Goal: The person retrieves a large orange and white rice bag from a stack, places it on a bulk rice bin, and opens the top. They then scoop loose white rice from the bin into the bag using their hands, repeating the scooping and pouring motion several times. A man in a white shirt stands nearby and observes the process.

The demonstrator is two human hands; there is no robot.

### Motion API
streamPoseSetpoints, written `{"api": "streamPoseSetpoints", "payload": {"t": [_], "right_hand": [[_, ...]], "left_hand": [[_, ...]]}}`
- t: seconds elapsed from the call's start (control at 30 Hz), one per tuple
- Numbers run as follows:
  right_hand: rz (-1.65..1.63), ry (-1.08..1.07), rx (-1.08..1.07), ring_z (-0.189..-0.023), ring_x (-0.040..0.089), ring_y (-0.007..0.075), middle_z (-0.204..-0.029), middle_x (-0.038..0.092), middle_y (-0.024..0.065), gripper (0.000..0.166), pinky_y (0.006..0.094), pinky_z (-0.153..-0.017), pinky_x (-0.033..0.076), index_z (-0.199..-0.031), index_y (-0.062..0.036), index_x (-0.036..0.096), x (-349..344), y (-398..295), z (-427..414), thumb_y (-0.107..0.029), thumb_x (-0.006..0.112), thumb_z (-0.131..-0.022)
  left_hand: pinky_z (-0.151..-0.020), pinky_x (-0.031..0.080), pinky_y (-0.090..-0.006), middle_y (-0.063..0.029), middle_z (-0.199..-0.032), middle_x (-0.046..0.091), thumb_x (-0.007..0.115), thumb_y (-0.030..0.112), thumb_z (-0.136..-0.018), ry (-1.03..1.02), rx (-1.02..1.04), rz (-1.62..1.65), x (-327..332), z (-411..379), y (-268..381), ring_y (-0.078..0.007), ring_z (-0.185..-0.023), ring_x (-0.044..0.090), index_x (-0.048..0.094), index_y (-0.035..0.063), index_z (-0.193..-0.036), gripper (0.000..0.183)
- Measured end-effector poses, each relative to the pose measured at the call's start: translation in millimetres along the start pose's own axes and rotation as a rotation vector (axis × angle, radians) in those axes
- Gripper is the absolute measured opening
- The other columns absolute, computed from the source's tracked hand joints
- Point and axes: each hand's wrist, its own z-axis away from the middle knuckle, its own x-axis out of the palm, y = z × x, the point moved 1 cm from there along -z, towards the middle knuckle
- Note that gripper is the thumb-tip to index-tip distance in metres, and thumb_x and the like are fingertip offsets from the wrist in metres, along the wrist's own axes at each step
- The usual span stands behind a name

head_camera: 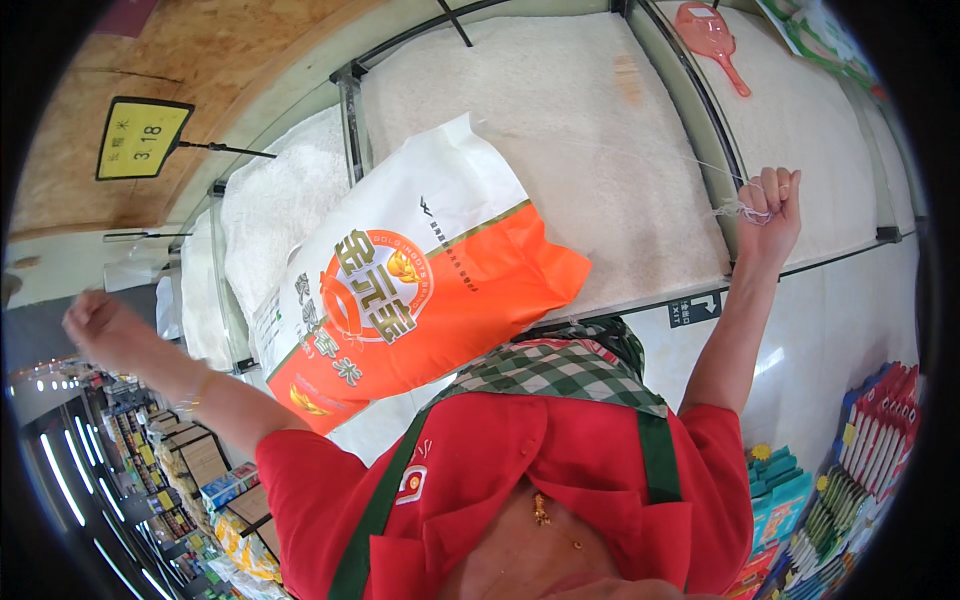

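Observation:
A large white and orange rice sack [420,277] lies at a slant against my front, across the open bins. Its pale top end rests over the middle bin of white rice [637,187]. My right hand [769,199] is raised at the right with its fingers closed on a bunch of white string [754,214]. From that hand a thin strand runs left toward the top of the sack. Away from the sack, my left hand [105,330] is lifted at the far left. It is blurred with its fingers curled, and whether it holds anything is unclear.
Black-edged clear dividers [351,124] part the rice bins. A pink plastic scoop [709,41] lies on the rice at upper right. A yellow price sign [144,139] on a rod stands at upper left. Packaged goods [874,450] fill the lower right, and store shelves [199,457] the lower left.

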Motion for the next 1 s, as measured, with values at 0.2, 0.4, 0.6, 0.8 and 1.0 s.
{"api": "streamPoseSetpoints", "payload": {"t": [0.2,0.4,0.6,0.8,1.0], "right_hand": [[0.0,-0.285,0.179,-0.042,0.019,0.0052,-0.051,0.025,-0.0043,0.035,0.0204,-0.042,0.018,-0.063,-0.0116,0.033,74.7,20.5,50.0,-0.029,0.034,-0.093],[0.03,-0.585,0.31,-0.038,0.022,0.0069,-0.046,0.03,-0.0046,0.037,0.0219,-0.037,0.019,-0.065,-0.013,0.038,99.9,53.8,88.2,-0.039,0.033,-0.091],[-0.148,-0.258,0.177,-0.043,0.024,0.006,-0.054,0.029,-0.0045,0.022,0.0213,-0.04,0.023,-0.071,-0.0137,0.038,72.5,64.2,67.8,-0.025,0.041,-0.089],[0.653,-0.188,0.113,-0.065,0.049,0.0095,-0.07,0.052,0.0023,0.029,0.0245,-0.059,0.042,-0.079,-0.004,0.05,45.9,112.9,90.1,-0.029,0.04,-0.091],[0.747,-0.47,0.006,-0.068,0.05,0.0133,-0.071,0.052,0.0056,0.027,0.0284,-0.065,0.041,-0.086,-0.0008,0.051,50.5,132.2,129.0,-0.025,0.04,-0.091]], "left_hand": [[-0.055,0.036,-0.0205,-0.0017,-0.072,0.048,0.046,0.019,-0.086,-0.23,-0.509,-0.529,98.7,175.6,-143.3,-0.0071,-0.059,0.042,0.052,0.0051,-0.078,0.016],[-0.064,0.043,-0.0218,-0.0094,-0.12,0.045,0.038,0.015,-0.089,-1.058,-0.744,-0.089,190.2,324.6,-178.4,-0.0111,-0.076,0.052,0.044,0.0038,-0.115,0.029],[-0.055,0.038,-0.0228,-0.0055,-0.071,0.05,0.034,0.019,-0.091,-1.272,-1.207,0.028,162.1,394.2,-177.2,-0.011,-0.059,0.046,0.052,0.0004,-0.101,0.028],[-0.043,0.029,-0.0216,-0.0006,-0.053,0.043,0.035,0.021,-0.092,-1.425,-0.938,-0.097,187.2,354.6,-156.1,-0.008,-0.046,0.036,0.046,0.0026,-0.068,0.032],[-0.041,0.025,-0.0211,-0.0003,-0.052,0.041,0.032,0.021,-0.092,-1.095,-1.01,-0.038,175.9,312.7,-153.4,-0.0065,-0.044,0.032,0.044,0.005,-0.068,0.032]]}}
